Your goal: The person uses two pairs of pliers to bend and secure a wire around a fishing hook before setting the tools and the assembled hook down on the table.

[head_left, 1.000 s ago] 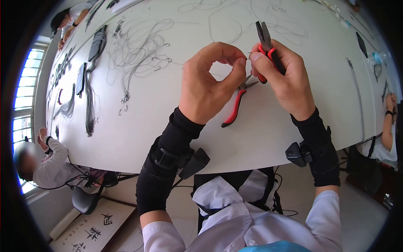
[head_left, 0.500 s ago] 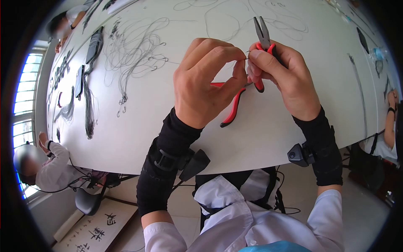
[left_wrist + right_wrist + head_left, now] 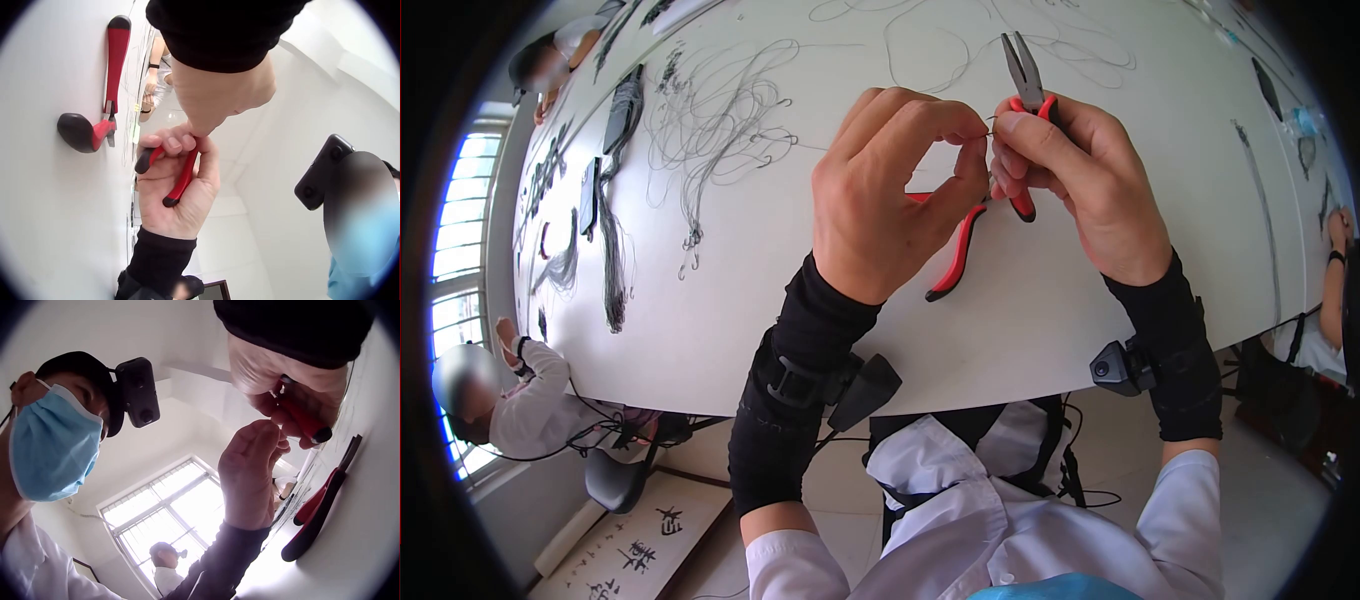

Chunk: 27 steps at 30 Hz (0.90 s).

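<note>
In the head view the left hand pinches a tiny dark hook or wire end between thumb and forefinger. Close beside it, the right hand holds red-handled pliers in its palm, jaws pointing away from the body and slightly parted; its thumb and forefinger meet near the same small piece. A second pair of red and black pliers lies on the table under the hands, and shows also in the left wrist view, pliers. Whether thin line runs from the pinched piece is unclear.
Tangled clear line with hooks spreads over the white table left of the hands. Bundles of dark line lie farther left, more loose line beyond the hands. Other people sit at the left and right edges.
Both hands stay close together, the left having shifted slightly left. The pliers in the right hand have tilted a little and moved up and left, while the right wrist has moved slightly right.
</note>
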### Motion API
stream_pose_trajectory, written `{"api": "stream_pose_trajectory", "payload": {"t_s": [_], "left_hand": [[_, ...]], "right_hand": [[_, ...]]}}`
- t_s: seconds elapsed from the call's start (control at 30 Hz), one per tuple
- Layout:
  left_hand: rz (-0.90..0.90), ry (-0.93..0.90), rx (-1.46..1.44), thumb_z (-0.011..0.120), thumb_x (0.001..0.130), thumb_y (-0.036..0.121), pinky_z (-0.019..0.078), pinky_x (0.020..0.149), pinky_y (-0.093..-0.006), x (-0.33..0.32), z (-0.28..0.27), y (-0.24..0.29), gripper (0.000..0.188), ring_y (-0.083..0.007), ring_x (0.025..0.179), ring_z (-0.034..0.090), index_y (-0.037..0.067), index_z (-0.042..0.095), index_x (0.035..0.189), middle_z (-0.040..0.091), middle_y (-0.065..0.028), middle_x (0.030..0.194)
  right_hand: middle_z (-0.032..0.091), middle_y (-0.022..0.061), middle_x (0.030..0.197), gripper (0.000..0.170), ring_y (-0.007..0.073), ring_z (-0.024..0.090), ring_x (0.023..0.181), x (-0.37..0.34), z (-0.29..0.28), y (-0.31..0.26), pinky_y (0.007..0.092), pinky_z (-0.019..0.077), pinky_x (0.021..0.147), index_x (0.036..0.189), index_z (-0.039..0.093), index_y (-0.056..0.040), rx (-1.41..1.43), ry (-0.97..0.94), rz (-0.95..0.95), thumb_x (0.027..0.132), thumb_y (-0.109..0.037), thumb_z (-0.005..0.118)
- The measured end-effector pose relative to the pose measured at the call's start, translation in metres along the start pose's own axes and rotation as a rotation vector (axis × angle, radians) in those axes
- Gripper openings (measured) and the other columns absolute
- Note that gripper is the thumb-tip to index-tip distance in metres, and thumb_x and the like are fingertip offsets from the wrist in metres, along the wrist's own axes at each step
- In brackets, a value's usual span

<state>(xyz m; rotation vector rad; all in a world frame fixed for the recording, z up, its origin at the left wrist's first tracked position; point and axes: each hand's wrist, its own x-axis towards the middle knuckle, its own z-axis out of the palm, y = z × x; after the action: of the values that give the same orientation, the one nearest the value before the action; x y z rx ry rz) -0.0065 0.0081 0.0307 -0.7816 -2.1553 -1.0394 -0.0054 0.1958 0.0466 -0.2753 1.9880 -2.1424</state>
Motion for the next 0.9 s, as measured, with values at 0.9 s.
{"api": "stream_pose_trajectory", "payload": {"t_s": [0.9], "left_hand": [[-0.263, -0.08, -0.253, 0.072, 0.086, -0.003, 0.0503, 0.085, -0.0284, -0.0036, -0.0002, 0.0024, 0.012, -0.0137, 0.087, 0.063, -0.002, 0.067, 0.098, 0.071, -0.0059, 0.092]], "right_hand": [[0.062, 0.0012, 0.074, 0.027, 0.01, 0.059, 0.07, 0.0007, -0.0034, 0.003, 0.0266, 0.0493, 0.067, 0.099, 0.068, -0.0012, -0.226, 0.038, -0.182, 0.098, -0.028, 0.065]]}}
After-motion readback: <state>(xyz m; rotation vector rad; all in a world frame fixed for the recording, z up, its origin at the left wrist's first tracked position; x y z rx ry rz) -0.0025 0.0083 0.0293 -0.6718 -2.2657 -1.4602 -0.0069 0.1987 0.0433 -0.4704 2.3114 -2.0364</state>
